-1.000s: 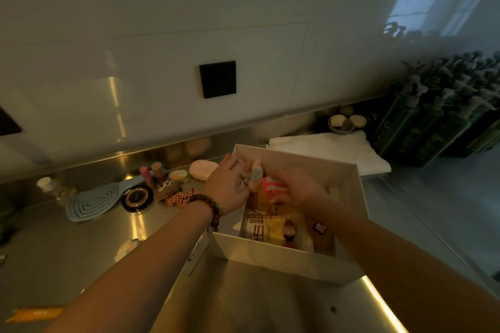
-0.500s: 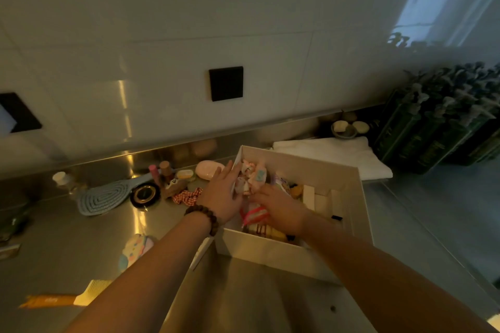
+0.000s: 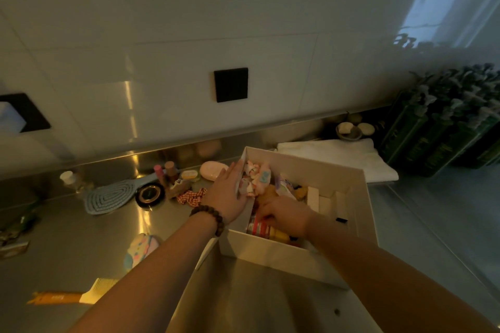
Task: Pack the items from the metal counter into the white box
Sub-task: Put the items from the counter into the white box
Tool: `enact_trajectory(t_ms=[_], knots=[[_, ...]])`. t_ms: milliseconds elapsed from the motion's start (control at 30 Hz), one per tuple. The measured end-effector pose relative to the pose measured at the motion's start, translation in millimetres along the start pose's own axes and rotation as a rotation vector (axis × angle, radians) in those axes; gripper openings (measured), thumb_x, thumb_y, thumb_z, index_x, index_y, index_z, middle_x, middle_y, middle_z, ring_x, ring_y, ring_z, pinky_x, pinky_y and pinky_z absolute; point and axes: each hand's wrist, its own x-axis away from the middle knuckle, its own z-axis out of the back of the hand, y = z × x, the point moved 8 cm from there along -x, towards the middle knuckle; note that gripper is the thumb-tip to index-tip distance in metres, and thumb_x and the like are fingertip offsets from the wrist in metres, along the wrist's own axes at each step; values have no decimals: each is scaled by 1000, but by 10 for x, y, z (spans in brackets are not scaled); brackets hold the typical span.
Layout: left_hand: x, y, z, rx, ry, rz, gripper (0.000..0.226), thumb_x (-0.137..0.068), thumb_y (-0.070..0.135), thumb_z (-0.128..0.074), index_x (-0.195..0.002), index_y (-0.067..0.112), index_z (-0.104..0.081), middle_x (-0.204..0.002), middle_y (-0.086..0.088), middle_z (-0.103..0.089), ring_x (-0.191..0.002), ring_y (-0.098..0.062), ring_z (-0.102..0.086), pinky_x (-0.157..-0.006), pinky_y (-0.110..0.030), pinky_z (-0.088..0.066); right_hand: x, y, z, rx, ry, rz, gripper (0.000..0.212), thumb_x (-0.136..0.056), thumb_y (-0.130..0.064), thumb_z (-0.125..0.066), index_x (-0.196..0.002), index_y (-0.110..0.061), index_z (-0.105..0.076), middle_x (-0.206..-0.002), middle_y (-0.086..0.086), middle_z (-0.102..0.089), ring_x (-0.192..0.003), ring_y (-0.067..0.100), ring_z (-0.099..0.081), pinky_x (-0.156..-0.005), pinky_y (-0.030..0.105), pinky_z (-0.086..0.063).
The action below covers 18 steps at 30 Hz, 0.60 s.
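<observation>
We see the white box (image 3: pixel 303 259) of packets: flat left hand (image 3: pixel 227 194) at 9 o'clock, right hand (image 3: pixel 286 215) inside, grip unclear.

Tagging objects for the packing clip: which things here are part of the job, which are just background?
Job:
white box
left hand
right hand
blue hairbrush
round compact
checked scrunchie
pink soap case
yellow comb

Background:
folded white towel
green bottles
black wall plate
</observation>
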Motion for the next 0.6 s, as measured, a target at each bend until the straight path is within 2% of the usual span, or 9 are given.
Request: enact_trajectory(t_ms=[100,167,233,333,400,467,533,600], knots=[[-14,-11,-9,-8,0,4,68,-95,36,-44,-148,33,-2,-157,4,-12,-143,-19,-11,-111,-34,-17,14,-8,-15,-22,-24,13,33,-93,-12,-51,-122,-22,-63,-132,-1,-57,-121,15,-50,-102,33,-40],[-21,-18,-15,-5,5,4,67,-95,35,-43,-148,32,-3,-157,3,-13,-143,-19,-11,-111,-33,-16,53,0,37,-63,20,14,33,-92,-13,-52,-123,-23,-62,-133,-2,-56,-122,14,-48,-105,32,-38],[-18,-13,-16,-5,12,5,66,-95,36,-43,-149,32,-5,-156,1,-16,-142,-20,-14,-111,-34,-18,116,-14,132,-143,109,11,35,-90,-14,-55,-124,-23,-61,-131,-2,-58,-120,13,-50,-104,29,-38],[-9,8,43,-46,47,8,62,-95,43,-39,-148,30,-10,-155,-1,-20,-140,-22,-22,-110,-36,-24,221,-55,295,-226,277,3,36,-91,-20,-55,-126,-28,-57,-133,-4,-54,-122,10,-47,-105,31,-39],[19,19,115,-95,58,7,65,-93,49,-38,-148,28,-14,-156,0,-18,-141,-21,-19,-111,-37,-22,271,-51,411,-233,395,-41,37,-92,-29,-54,-130,-27,-54,-138,-3,-50,-128,11,-41,-111,34,-32],[80,-14,218,-94,84,28,67,-91,54,-38,-148,26,-17,-156,1,-16,-142,-19,-14,-113,-35,-17,320,-85,510,-237,477,-83,44,-94,-37,-51,-137,-26,-46,-147,-2,-40,-136,11,-30,-112,30,-16],[193,-95,340,-80,130,68,67,-91,57,-38,-148,26,-20,-156,1,-16,-142,-17,-13,-112,-34,-15,380,-206,660,-210,600,-28,44,-95,-38,-49,-136,-24,-45,-144,0,-43,-133,12,-32,-106,31,-15],[354,-214,473,-68,177,131,66,-91,58,-37,-147,27,-21,-156,3,-17,-141,-16,-18,-112,-38,-20,326,-285,721,-181,602,-3,39,-95,-36,-50,-132,-24,-49,-144,3,-43,-134,19,-34,-105,33,-16]])
